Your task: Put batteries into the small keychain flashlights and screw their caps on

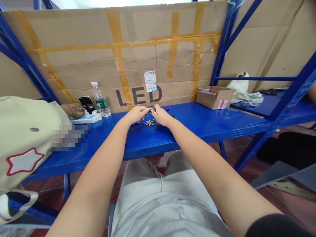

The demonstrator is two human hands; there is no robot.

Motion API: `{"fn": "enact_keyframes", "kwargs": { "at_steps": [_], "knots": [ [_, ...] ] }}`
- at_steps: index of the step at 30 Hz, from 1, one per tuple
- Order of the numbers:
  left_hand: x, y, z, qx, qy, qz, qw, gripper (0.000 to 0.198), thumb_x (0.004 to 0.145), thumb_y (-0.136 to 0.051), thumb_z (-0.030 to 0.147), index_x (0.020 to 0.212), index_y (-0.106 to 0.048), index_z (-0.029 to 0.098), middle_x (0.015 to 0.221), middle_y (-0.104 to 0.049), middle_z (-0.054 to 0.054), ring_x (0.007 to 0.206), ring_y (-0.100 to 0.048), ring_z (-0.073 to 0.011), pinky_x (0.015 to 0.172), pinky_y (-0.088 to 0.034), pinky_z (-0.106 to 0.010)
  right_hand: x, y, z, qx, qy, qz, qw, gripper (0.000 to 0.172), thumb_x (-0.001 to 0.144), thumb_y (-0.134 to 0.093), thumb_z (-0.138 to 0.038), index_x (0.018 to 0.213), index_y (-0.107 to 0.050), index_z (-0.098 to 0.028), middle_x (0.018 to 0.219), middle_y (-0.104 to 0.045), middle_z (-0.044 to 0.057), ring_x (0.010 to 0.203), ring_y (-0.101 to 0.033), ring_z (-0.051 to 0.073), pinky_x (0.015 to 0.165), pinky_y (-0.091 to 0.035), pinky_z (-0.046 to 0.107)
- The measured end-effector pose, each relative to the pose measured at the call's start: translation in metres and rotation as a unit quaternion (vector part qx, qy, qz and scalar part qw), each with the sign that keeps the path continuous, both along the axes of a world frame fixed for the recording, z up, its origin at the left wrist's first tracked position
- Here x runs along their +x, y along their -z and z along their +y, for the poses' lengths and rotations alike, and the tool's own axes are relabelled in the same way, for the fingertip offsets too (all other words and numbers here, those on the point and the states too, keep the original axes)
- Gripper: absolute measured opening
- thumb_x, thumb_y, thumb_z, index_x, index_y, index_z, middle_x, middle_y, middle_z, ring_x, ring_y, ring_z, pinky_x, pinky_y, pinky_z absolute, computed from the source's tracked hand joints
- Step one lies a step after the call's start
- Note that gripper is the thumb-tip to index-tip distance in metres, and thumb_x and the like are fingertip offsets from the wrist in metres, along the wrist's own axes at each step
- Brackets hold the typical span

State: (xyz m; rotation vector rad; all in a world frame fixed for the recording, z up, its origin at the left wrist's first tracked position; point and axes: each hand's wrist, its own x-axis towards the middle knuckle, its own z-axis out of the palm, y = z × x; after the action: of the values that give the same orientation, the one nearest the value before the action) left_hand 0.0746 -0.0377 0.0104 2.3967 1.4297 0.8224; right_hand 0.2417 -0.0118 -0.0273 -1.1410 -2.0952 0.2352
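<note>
My left hand (pixel 137 114) and my right hand (pixel 161 116) are close together over the blue tabletop (pixel 187 126), fingers closed in pinches. Between the fingertips is a small, dark, ring-shaped piece (pixel 152 108), which my right hand grips. What my left fingers pinch beside it is too small to make out. Just below the hands lies a little heap of shiny metal pieces (pixel 149 123). A thin pen-like item (pixel 167 109) shows beyond my right hand, and another dark slim item (pixel 135 123) lies under my left hand.
At the left stand a water bottle (pixel 101 102), a phone (pixel 87 104), a white power strip (pixel 87 118) and a cream bag (pixel 27 138). A small cardboard box (pixel 214 97) sits to the right. A large taped cardboard sheet (pixel 138 69) rises behind the table.
</note>
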Motion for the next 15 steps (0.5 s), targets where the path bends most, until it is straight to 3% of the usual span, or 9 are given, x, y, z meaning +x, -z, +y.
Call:
{"fn": "enact_keyframes", "kwargs": {
  "at_steps": [5, 15],
  "knots": [
    [0.0001, 0.0007, -0.0014, 0.003, 0.005, 0.024, 1.000, 0.039, 0.089, -0.041, 0.044, 0.059, -0.048, 0.020, 0.053, -0.053, 0.001, 0.048, -0.046, -0.0129, 0.054, -0.035, -0.025, 0.0013, 0.0010, 0.0065, -0.027, -0.013, 0.062, 0.998, 0.015, 0.093, -0.033, -0.025, 0.098, -0.044, -0.018, 0.097, -0.062, 0.008, 0.087, -0.056, 0.018, 0.077, -0.044, 0.030],
    [0.0075, 0.0019, -0.0016, 0.026, 0.014, 0.000, 1.000, 0.040, 0.091, -0.038, 0.042, 0.060, -0.049, 0.019, 0.055, -0.055, 0.002, 0.049, -0.046, -0.0120, 0.055, -0.036, -0.025, -0.0013, 0.0000, 0.0113, -0.020, 0.002, 0.126, 0.992, 0.018, 0.094, -0.028, -0.025, 0.099, -0.044, -0.018, 0.092, -0.060, 0.006, 0.085, -0.055, 0.016, 0.078, -0.044, 0.030]
  ]
}}
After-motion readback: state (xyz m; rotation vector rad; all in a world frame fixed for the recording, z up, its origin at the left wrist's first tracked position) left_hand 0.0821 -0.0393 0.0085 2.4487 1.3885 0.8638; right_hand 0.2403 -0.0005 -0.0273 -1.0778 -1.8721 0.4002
